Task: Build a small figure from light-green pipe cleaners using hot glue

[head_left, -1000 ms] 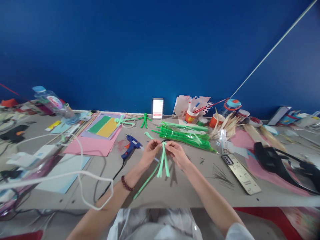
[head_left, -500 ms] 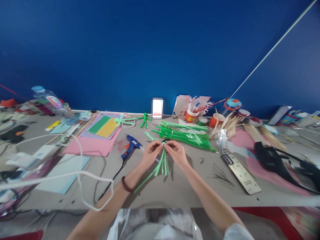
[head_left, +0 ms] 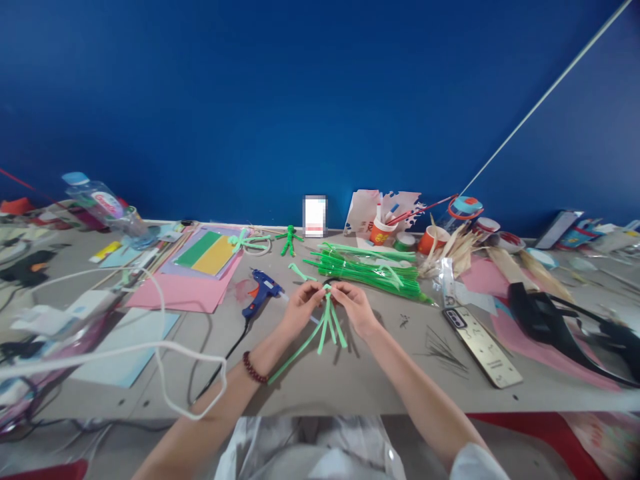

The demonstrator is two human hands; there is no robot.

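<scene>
My left hand [head_left: 301, 303] and my right hand [head_left: 353, 304] meet over the middle of the grey table [head_left: 350, 380]. Both pinch the top of a small bunch of light green pipe cleaners [head_left: 327, 327]. The loose ends fan out downward toward me, and one long end trails to the lower left. A beaded bracelet [head_left: 253, 368] sits on my left wrist. A blue glue gun [head_left: 262, 291] lies just left of my left hand. Behind my hands lies a pile of green pipe cleaners [head_left: 370, 270].
A green pipe-cleaner figure [head_left: 289, 240] stands near the wall. Coloured paper sheets [head_left: 200, 267] and a white cord [head_left: 160, 347] lie at left. A phone [head_left: 483, 347], black eyewear [head_left: 555, 320], orange cups [head_left: 383, 231] and dried husks [head_left: 455, 250] are at right.
My hands have stayed almost in place, pinched at the top of the bunch. The hanging ends have shifted and now fan out wider.
</scene>
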